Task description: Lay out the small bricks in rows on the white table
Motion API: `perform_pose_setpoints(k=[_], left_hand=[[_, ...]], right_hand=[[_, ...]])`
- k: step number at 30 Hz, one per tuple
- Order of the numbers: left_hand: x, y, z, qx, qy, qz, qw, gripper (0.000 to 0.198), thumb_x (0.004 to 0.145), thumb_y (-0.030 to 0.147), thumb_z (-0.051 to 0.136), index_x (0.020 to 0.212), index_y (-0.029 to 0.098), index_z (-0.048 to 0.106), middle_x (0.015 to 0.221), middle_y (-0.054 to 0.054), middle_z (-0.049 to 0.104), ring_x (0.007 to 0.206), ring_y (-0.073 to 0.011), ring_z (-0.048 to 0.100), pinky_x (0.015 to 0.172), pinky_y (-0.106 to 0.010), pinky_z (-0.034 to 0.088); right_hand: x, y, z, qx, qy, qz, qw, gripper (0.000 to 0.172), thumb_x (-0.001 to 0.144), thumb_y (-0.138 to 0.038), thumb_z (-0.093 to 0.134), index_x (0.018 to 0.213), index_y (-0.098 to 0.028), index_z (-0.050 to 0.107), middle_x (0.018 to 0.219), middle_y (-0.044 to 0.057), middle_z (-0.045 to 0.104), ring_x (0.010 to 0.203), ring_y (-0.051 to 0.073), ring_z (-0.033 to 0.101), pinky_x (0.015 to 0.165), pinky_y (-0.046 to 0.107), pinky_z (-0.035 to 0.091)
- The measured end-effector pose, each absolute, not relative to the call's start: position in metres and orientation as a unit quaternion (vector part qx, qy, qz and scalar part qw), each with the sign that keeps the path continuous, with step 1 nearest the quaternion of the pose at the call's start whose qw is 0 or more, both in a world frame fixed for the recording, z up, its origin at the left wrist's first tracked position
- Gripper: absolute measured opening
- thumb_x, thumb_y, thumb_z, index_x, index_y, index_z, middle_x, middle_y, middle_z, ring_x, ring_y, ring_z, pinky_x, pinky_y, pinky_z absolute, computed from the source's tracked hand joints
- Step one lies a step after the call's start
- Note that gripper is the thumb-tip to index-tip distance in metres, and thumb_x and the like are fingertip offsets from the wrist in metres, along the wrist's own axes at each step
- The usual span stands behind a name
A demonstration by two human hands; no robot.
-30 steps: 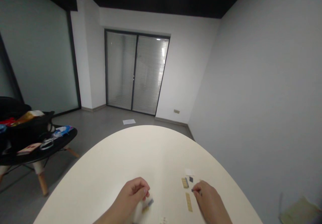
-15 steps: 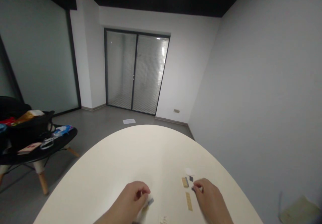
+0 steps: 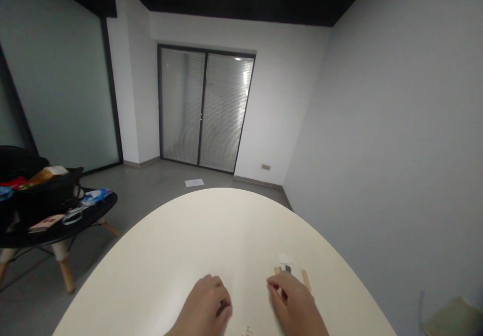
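Observation:
Both of my hands rest low on the white round table. My left hand is curled closed, and only a dark sliver shows at its fingertips. My right hand is closed in a pinch on a small dark piece, close to the left hand. Just beyond the right hand lie small building pieces: a tan strip, a dark bit, a tan plate partly hidden by my fingers, and a white piece. Another white studded piece sits at the bottom edge.
A low black side table at the left carries bags, a box and small items. A sheet of paper lies on the grey floor before the glass doors. A wall runs close along the right.
My right hand has moved left toward the left hand with its pinch closed, uncovering a tan strip on the table. The left hand has curled tighter, hiding the whitish piece it held.

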State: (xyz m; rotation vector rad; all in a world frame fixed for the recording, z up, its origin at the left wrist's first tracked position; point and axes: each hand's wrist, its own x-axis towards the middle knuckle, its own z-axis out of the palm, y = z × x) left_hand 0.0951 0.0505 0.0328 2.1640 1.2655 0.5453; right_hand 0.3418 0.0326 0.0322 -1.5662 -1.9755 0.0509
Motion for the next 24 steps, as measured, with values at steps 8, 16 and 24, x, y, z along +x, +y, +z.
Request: perform_pose_setpoints(k=[8, 16, 24], left_hand=[[0.090, 0.055, 0.013, 0.802, 0.440, 0.264, 0.305, 0.018, 0.085, 0.019, 0.055, 0.088, 0.020, 0.072, 0.088, -0.007, 0.070, 0.088, -0.0242, 0.059, 0.080, -0.032, 0.040], [0.094, 0.052, 0.017, 0.785, 0.410, 0.307, 0.349, 0.009, 0.086, 0.017, 0.052, 0.089, 0.020, 0.060, 0.085, -0.004, 0.066, 0.082, -0.0197, 0.059, 0.077, -0.027, 0.042], [0.093, 0.051, 0.014, 0.788, 0.390, 0.325, 0.350, 0.009, 0.081, 0.012, 0.052, 0.083, 0.020, 0.057, 0.083, -0.002, 0.065, 0.079, -0.0168, 0.059, 0.073, -0.024, 0.042]], right_hand=[[0.313, 0.026, 0.027, -0.479, -0.832, 0.000, 0.280, 0.015, 0.082, -0.015, 0.059, 0.090, -0.021, 0.070, 0.076, 0.002, 0.070, 0.069, 0.015, 0.066, 0.064, 0.023, 0.050], [0.302, 0.027, 0.019, -0.424, -0.861, 0.003, 0.282, 0.010, 0.085, -0.021, 0.061, 0.091, -0.023, 0.068, 0.078, 0.002, 0.073, 0.071, 0.016, 0.068, 0.065, 0.021, 0.049], [0.300, 0.030, 0.015, -0.413, -0.860, -0.009, 0.301, 0.010, 0.089, -0.021, 0.057, 0.086, -0.022, 0.067, 0.072, 0.002, 0.070, 0.066, 0.015, 0.064, 0.060, 0.021, 0.045]])
